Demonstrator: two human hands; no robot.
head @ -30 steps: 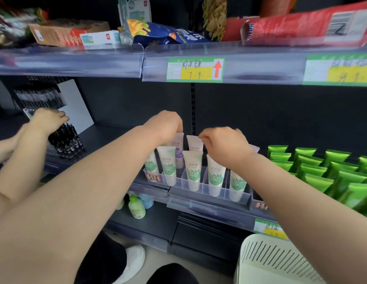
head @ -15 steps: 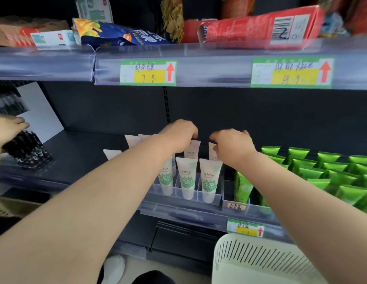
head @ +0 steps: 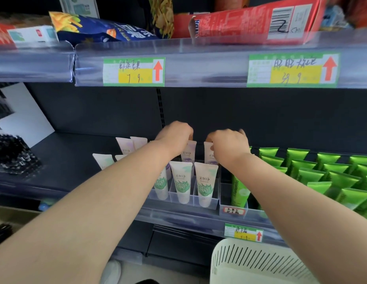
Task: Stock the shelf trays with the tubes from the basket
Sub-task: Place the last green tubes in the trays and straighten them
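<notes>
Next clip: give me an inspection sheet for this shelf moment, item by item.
Surface: dark shelf, clear trays along its front edge.
Job's things: white tubes upright in the trays; white basket at lower right, contents hidden.
Clutter: green tubes at right, black items at left.
Hands: left hand pinches the top of a rear tube; right hand pinches the neighbouring tube.
Cables: nothing seen.
Surroundings: upper shelf with snack packs and price tags.
</notes>
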